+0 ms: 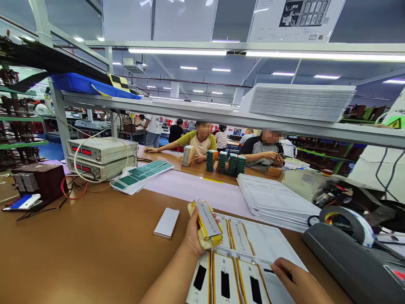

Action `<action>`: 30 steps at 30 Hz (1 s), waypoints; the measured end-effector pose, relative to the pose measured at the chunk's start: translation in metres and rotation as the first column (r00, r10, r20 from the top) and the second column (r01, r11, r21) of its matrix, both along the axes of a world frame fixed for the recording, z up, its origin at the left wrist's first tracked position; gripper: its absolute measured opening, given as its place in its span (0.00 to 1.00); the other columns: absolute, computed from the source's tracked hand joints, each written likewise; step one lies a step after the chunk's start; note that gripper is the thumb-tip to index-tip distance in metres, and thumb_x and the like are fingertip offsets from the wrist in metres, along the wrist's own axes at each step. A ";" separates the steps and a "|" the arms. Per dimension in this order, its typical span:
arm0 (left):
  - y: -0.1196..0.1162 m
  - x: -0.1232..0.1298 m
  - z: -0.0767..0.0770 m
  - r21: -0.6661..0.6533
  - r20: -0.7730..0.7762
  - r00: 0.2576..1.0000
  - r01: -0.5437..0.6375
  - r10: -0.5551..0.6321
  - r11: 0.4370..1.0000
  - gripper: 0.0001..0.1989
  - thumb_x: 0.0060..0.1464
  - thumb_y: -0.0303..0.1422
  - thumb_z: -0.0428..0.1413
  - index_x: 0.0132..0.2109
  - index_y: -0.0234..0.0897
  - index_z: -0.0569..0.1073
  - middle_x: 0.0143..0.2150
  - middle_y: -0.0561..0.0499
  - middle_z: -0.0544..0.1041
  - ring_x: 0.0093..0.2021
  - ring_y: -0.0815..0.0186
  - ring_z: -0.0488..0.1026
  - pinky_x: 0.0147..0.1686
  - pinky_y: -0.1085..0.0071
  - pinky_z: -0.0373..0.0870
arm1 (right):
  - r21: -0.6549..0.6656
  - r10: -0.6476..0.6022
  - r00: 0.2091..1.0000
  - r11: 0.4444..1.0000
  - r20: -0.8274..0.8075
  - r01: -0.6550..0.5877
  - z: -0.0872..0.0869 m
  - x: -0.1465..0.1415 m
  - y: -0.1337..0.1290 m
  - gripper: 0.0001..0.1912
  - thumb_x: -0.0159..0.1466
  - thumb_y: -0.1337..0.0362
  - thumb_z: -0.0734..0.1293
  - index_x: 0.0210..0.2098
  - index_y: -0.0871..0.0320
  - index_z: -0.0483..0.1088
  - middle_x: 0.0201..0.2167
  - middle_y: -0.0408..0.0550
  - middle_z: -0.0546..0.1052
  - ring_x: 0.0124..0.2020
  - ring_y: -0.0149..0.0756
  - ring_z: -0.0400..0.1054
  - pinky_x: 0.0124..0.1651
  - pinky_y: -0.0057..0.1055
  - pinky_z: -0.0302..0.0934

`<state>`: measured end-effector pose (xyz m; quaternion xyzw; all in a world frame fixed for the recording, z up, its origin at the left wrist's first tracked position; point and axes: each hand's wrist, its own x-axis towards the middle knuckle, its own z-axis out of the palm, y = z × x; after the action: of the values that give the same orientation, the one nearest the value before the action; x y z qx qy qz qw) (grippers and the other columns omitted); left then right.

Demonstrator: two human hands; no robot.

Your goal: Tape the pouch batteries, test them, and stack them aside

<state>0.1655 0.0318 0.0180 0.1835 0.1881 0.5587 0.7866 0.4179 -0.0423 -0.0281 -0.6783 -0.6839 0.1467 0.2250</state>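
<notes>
Grasping in the left hand (192, 233), over the white tray (268, 241) at far left, a flat pack (209, 219), probably light, stiff, dentable, best held by long edges, and pinching a black strip (268, 270) in the right hand (292, 278).

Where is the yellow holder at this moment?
In the head view, the yellow holder is near the middle, in the left hand, right of a white battery.

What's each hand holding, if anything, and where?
Left hand: yellow holder with pack, by the sides. Right hand: apparently a black strip, by one end.
</notes>
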 end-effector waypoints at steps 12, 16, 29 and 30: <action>-0.007 -0.002 0.006 0.184 -0.214 0.976 0.075 -0.034 0.980 0.16 0.45 0.31 0.52 0.44 0.32 0.69 0.37 0.44 0.75 0.38 0.59 0.72 0.40 0.62 0.66 | 0.196 -0.010 0.999 0.980 -0.032 0.016 0.005 0.004 -0.009 0.19 0.61 0.48 0.51 0.31 0.49 0.66 0.32 0.45 0.74 0.32 0.40 0.66 0.32 0.31 0.57; -0.005 -0.010 0.009 0.222 -0.284 0.958 0.045 0.020 0.974 0.19 0.44 0.28 0.51 0.46 0.32 0.68 0.37 0.43 0.75 0.40 0.58 0.71 0.39 0.60 0.67 | 0.156 0.006 0.999 0.988 -0.037 0.000 0.008 0.006 -0.009 0.19 0.61 0.48 0.51 0.32 0.49 0.67 0.32 0.45 0.73 0.32 0.39 0.65 0.33 0.32 0.57; -0.008 -0.005 0.017 0.154 -0.369 0.929 0.034 0.026 0.988 0.16 0.43 0.32 0.56 0.42 0.31 0.71 0.31 0.45 0.75 0.34 0.61 0.73 0.37 0.64 0.66 | 0.138 0.056 0.992 0.990 -0.111 -0.040 -0.002 0.007 -0.001 0.19 0.59 0.49 0.53 0.35 0.51 0.68 0.39 0.49 0.72 0.39 0.43 0.65 0.40 0.35 0.59; -0.008 -0.004 0.017 0.148 -0.376 0.926 0.036 0.022 0.988 0.16 0.42 0.31 0.57 0.41 0.31 0.71 0.31 0.45 0.75 0.33 0.61 0.72 0.36 0.65 0.66 | 0.146 0.052 0.990 0.989 -0.131 -0.033 -0.007 0.010 0.001 0.18 0.59 0.50 0.53 0.36 0.52 0.67 0.40 0.50 0.72 0.40 0.43 0.64 0.41 0.36 0.58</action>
<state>0.1618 0.0238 0.0348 0.3477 0.2917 0.5229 0.7215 0.4275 -0.0408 -0.0349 -0.6342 -0.6902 0.1475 0.3156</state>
